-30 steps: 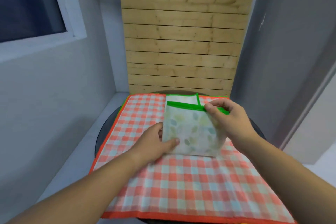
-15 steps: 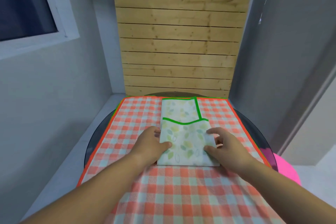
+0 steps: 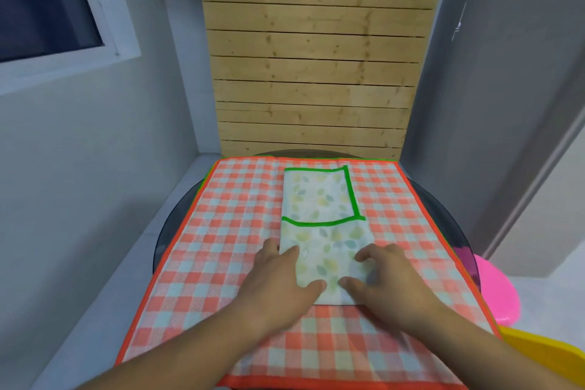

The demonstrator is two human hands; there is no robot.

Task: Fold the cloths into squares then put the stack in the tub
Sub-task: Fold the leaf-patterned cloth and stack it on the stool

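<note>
A leaf-print cloth (image 3: 321,199) with green trim lies folded into a long narrow strip on a red-and-white checked cloth (image 3: 221,231). The strip sits slightly right of the checked cloth's middle and runs from its far edge towards the person. A layer doubled over the strip's far half shows a green hem along its far, right and near sides. The near half of the strip is plain leaf print.

Both hands rest on the near end of the strip, palms down and holding nothing. The left hand (image 3: 281,282) lies across the strip's left edge, with its fingers reaching away and its thumb on the fabric. The right hand (image 3: 389,282) covers the near right corner, with its fingers slightly bent and their tips pressing the cloth. The two thumbs point at each other, close together but not touching, with bare cloth between them.

The checked cloth has an orange border and is spread flat over a round dark glass surface (image 3: 177,225), overhanging it on the near side. A thin green edge (image 3: 205,179) shows under its far left border.

A pink tub (image 3: 500,294) stands lower down, just beyond the surface's right rim, with part of it seen through the glass. A yellow object (image 3: 544,355), cut off by the frame, lies nearer on the right. A wooden plank wall (image 3: 316,73) rises behind the surface, and a window (image 3: 41,0) is at the upper left.
</note>
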